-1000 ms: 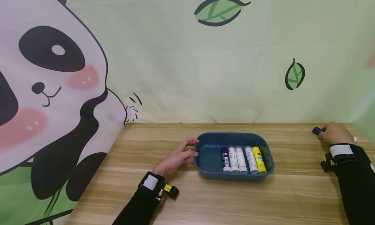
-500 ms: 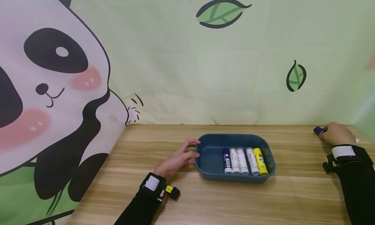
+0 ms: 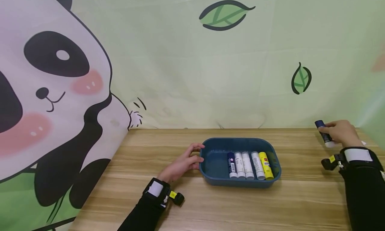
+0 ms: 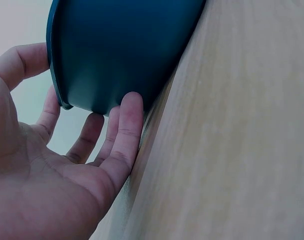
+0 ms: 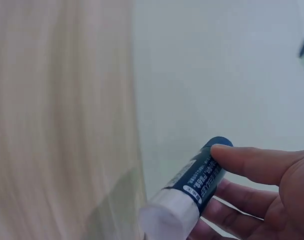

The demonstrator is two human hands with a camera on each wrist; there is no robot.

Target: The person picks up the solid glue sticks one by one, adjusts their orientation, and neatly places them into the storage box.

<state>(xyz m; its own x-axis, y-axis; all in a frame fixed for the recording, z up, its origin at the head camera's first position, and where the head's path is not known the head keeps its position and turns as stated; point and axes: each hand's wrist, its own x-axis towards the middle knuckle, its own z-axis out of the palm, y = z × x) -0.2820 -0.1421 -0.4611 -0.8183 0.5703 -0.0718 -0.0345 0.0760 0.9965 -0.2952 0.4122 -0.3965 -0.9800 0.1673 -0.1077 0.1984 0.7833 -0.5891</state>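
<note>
A blue plastic bin (image 3: 216,182) stands on the wooden table, holding a row of glue sticks: a dark blue one (image 3: 231,164), several white ones (image 3: 248,165) and a yellow one (image 3: 266,165). My left hand (image 3: 181,162) touches the bin's left end from outside; in the left wrist view its fingertips lie against the wall and rim. At the far right, my right hand (image 3: 344,132) pinches a dark blue glue stick (image 5: 199,175) with a white end between thumb and fingers. That stick is tilted, its white end toward me, and appears raised off the table.
Behind the right wrist a small white item (image 3: 363,143) peeks out, mostly hidden. A green fabric backdrop (image 3: 186,74) with a panda print rises along the table's back edge. Bare wood (image 3: 300,157) lies between the bin and my right hand.
My right hand has lifted the dark blue glue stick from the table's back right and turned it more upright. My left hand and the bin have stayed put.
</note>
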